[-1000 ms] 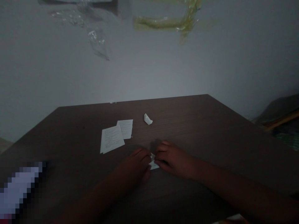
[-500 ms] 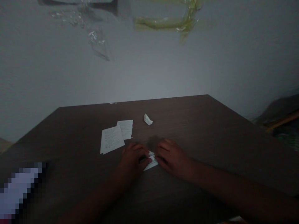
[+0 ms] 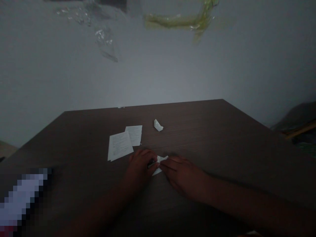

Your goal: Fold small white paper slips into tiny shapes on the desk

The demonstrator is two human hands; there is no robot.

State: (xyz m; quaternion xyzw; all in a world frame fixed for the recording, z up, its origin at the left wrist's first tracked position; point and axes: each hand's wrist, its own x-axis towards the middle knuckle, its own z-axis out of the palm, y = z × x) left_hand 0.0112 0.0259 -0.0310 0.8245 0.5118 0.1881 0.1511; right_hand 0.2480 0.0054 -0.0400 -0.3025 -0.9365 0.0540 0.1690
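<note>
A small folded piece of white paper [image 3: 157, 171] lies on the table between my hands, partly covered by my fingers. My left hand [image 3: 142, 164] pinches its left side with thumb and fingers. From the right, my right hand [image 3: 181, 174] has its fingertips closed together on the paper's right side. Past the hands sits a small folded paper boat [image 3: 158, 125]. To the left of it, printed paper sheets [image 3: 120, 146] lie overlapping, another printed sheet [image 3: 134, 135] partly beneath them.
The brown wooden table [image 3: 197, 131] meets a pale wall [image 3: 168, 72] with yellow tape [image 3: 172, 21] and clear tape [image 3: 106, 41] on it. A blurred-out, pixelated flat object [image 3: 23, 200] lies at the near left. Dark items stand beyond the right edge.
My right hand has shifted its fingers onto the paper, which now shows a raised, pointed far edge. My left hand stays on its side. The view has tilted slightly.
</note>
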